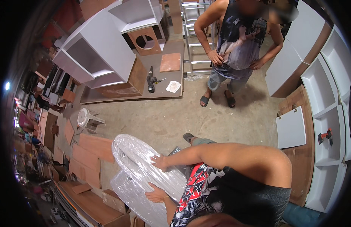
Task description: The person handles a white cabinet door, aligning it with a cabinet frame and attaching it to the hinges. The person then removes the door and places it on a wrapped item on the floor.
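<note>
**Ana:** Head view, looking straight down: both of the person's hands are on a big round panel wrapped in clear plastic film [145, 170], standing on edge against their left side, just above the brown boards [93, 151] on the floor.

**Rui:** Risk first. That film looks slick and the grip is all palm. I'd say the panel could slide down or roll off toward the boards if the pressure eases.

**Ana:** Agreed, and nothing hooks under the lower edge as far as I can see. A tilt to the left might take it into the white plastic stool [86, 118] nearby.

**Rui:** Hand poses?

**Ana:** The right hand [160, 162] reaches across the body, arm nearly straight, fingers spread flat on the upper face, pressing, not clenched. The left hand [155, 195] sits lower, elbow tucked in, fingers curled loosely against the wrap; whether they close round the rim, I cannot tell.

**Rui:** And the other person [239, 49]?

**Ana:** Standing well apart, hands on hips, beside the white cabinets [99, 53].
</note>
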Motion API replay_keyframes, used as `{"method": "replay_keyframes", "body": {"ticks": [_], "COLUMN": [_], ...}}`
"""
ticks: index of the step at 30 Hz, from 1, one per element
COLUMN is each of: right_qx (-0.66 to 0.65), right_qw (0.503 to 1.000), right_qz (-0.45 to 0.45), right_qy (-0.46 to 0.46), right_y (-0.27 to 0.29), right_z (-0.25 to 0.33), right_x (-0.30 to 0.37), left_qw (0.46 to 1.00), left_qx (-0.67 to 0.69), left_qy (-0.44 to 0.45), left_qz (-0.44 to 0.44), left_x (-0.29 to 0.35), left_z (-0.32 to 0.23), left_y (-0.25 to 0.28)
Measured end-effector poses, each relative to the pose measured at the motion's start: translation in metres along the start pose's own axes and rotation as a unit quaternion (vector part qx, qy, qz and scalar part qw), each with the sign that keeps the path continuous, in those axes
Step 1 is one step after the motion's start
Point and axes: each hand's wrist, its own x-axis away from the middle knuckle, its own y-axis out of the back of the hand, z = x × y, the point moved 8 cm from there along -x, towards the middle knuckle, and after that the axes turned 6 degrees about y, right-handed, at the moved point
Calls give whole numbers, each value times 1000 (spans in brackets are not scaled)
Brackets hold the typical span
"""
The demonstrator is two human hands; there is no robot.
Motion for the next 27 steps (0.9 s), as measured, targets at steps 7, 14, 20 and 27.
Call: {"method": "replay_keyframes", "body": {"ticks": [7,14,20,27], "right_qx": [31,6,1,21], "right_qw": [999,1000,1000,1000], "right_qz": [29,18,26,5], "right_qy": [3,1,-7,-9], "right_y": [4,7,9,-1], "right_z": [17,8,11,0], "right_x": [1,11,20,8], "left_qw": [1000,1000,1000,1000], "left_qx": [-1,8,0,20], "left_qy": [9,3,-1,-9], "left_qz": [-22,-10,-11,-16], "left_x": [-4,-3,-2,0], "left_z": [23,8,5,4], "left_y": [-10,-1,-1,-2]}}
